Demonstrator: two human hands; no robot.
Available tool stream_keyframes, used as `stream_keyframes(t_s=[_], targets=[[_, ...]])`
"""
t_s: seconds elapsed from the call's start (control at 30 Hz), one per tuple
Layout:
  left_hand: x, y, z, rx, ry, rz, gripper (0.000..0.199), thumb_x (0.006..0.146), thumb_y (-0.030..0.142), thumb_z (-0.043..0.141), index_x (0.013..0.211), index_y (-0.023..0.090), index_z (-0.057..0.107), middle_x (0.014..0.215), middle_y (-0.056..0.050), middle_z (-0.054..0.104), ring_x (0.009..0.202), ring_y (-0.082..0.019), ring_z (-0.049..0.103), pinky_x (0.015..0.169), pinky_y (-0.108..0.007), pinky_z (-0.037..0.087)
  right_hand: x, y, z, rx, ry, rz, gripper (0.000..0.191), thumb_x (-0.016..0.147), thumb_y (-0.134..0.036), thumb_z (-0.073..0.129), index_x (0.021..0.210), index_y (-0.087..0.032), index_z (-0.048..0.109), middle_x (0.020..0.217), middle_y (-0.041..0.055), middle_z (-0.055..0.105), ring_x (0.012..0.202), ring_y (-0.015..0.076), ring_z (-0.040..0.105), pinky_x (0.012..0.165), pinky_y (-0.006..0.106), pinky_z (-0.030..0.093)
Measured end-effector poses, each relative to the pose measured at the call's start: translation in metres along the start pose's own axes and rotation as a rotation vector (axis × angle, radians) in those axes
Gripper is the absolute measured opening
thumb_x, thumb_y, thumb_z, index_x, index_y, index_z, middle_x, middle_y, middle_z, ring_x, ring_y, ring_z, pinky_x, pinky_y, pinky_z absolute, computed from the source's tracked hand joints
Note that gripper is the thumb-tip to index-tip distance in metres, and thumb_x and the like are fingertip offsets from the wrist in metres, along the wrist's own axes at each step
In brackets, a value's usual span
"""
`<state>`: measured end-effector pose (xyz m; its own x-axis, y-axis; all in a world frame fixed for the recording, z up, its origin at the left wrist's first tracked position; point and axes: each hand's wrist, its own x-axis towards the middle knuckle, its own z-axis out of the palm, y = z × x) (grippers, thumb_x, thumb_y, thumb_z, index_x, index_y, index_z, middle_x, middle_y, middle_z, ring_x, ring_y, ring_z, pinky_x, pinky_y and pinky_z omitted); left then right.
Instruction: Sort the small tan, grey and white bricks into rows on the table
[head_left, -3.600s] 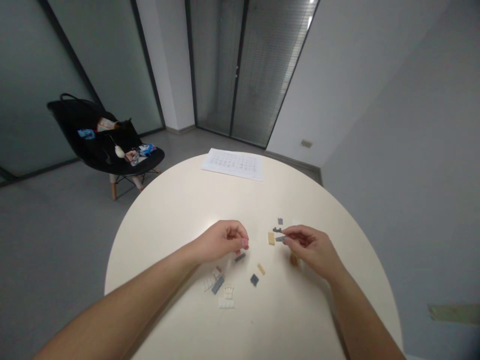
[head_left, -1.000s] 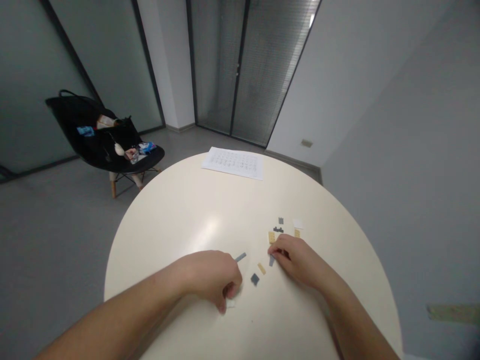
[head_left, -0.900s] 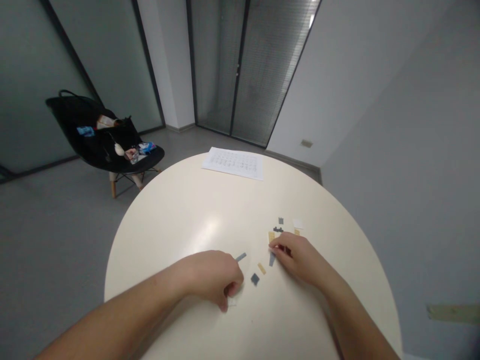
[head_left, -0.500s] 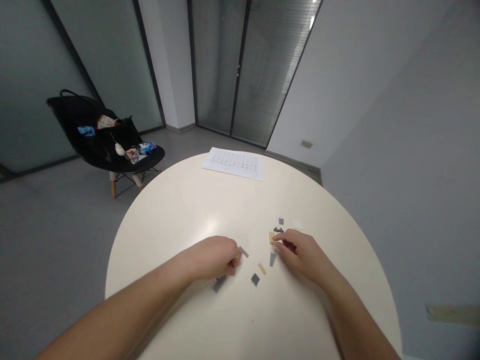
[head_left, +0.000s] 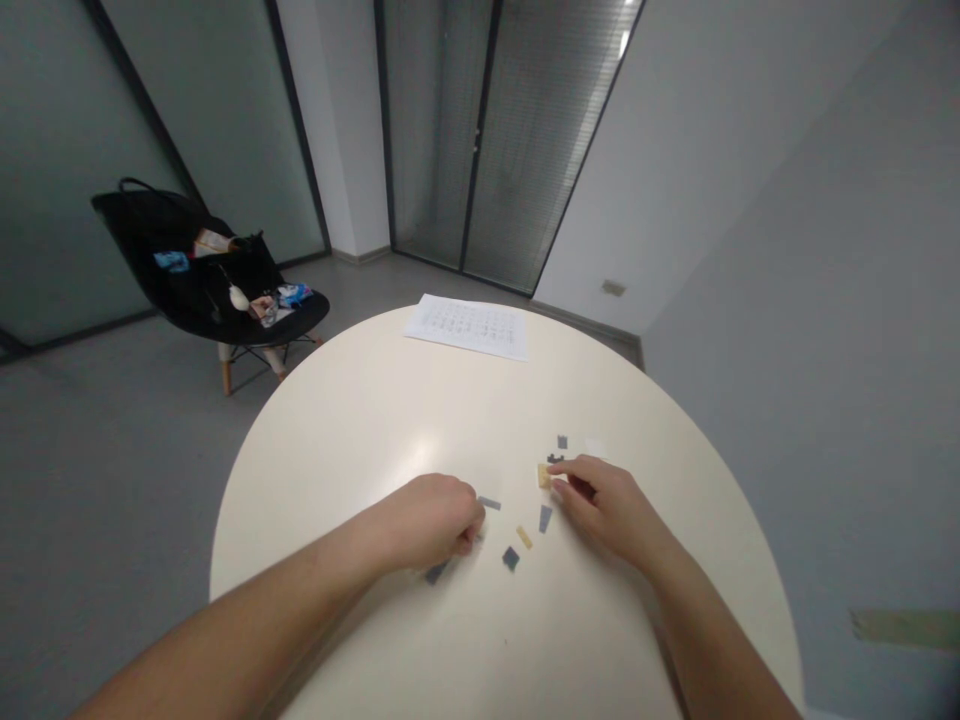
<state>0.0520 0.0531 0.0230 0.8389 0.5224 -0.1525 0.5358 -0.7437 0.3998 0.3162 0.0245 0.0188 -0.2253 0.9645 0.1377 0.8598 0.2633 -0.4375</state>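
Ok so our right hand point(head_left: 611, 512) is curled, with its fingertips point(head_left: 559, 482) right up against a tan plastic brick plate point(head_left: 544, 476), though we can't tell if it's actually pinched. A slim grey plate point(head_left: 545, 518) sits just below those fingers. Our left hand point(head_left: 431, 520) is curled too, with a grey brick plate point(head_left: 436, 572) poking out just under it and a thin grey plate point(head_left: 489, 503) just beside it; can't tell if it's holding anything. Between the hands are a dark grey plate point(head_left: 511, 558) and a slim tan plate point(head_left: 523, 537), all on a round cream table point(head_left: 337, 470).
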Motion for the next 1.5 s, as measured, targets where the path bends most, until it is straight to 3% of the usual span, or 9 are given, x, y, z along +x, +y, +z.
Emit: stream_keyframes(t_s=[0.3, 0.83, 1.13, 1.27, 1.4, 1.5], targets=[[-0.005, 0.008, -0.003, 0.121, 0.064, 0.006, 0.008, 0.073, 0.013, 0.056, 0.069, 0.019, 0.061, 0.068, -0.003, 0.066, 0.063, -0.019, 0.060, 0.056, -0.027, 0.036, 0.001, 0.000, 0.002, 0.025, 0.017, -0.016, 0.026, 0.090, -0.031, 0.049, 0.102, -0.020, 0.069, 0.073, 0.0031, 0.062, 0.063, 0.0158, 0.055, 0.062, 0.029, 0.041], [-0.004, 0.009, 0.000, -0.089, 0.026, 0.009, 0.016, 0.062, 0.005, 0.055, 0.054, 0.018, 0.056, 0.056, -0.002, 0.061, 0.049, -0.014, 0.045, 0.048, -0.027, 0.026, 0.002, -0.001, 0.001, 0.008, 0.031, -0.036, 0.025, 0.090, -0.029, 0.050, 0.101, -0.020, 0.070, 0.071, 0.0028, 0.061, 0.062, 0.0150, 0.054, 0.062, 0.028, 0.041], [-0.003, 0.006, -0.001, -0.102, 0.068, 0.098, 0.011, 0.070, 0.009, 0.062, 0.065, 0.018, 0.067, 0.071, -0.004, 0.066, 0.067, -0.017, 0.058, 0.059, -0.025, 0.035, 0.000, 0.001, 0.004, 0.004, 0.034, -0.041, 0.023, 0.090, -0.029, 0.051, 0.101, -0.021, 0.069, 0.069, 0.0013, 0.060, 0.060, 0.0148, 0.054, 0.060, 0.028, 0.041], [-0.001, 0.007, -0.004, -0.313, 0.198, -0.027, 0.006, 0.077, 0.021, 0.065, 0.072, 0.019, 0.068, 0.073, -0.001, 0.066, 0.066, -0.015, 0.057, 0.059, -0.024, 0.036, 0.000, -0.004, 0.004, 0.027, 0.073, -0.086, 0.021, 0.091, -0.029, 0.051, 0.097, -0.020, 0.070, 0.070, 0.0017, 0.062, 0.060, 0.0141, 0.055, 0.060, 0.027, 0.041], [0.007, 0.006, -0.001, -0.734, 0.395, -0.197, 0.009, 0.079, 0.026, 0.065, 0.075, 0.017, 0.065, 0.068, 0.001, 0.063, 0.062, -0.012, 0.055, 0.058, -0.022, 0.038, 0.000, -0.014, 0.005, 0.057, 0.162, -0.194, 0.017, 0.091, -0.027, 0.054, 0.094, -0.020, 0.069, 0.068, 0.0008, 0.060, 0.058, 0.0125, 0.054, 0.058, 0.025, 0.040], [0.013, 0.005, 0.005, -1.015, 0.478, -0.235, 0.015, 0.075, 0.028, 0.070, 0.074, 0.016, 0.061, 0.062, 0.002, 0.059, 0.056, -0.010, 0.052, 0.054, -0.022, 0.037, -0.002, -0.023, 0.008, 0.080, 0.260, -0.297, 0.015, 0.089, -0.028, 0.059, 0.098, -0.019, 0.068, 0.066, -0.0001, 0.058, 0.056, 0.0116, 0.052, 0.055, 0.025, 0.039]])
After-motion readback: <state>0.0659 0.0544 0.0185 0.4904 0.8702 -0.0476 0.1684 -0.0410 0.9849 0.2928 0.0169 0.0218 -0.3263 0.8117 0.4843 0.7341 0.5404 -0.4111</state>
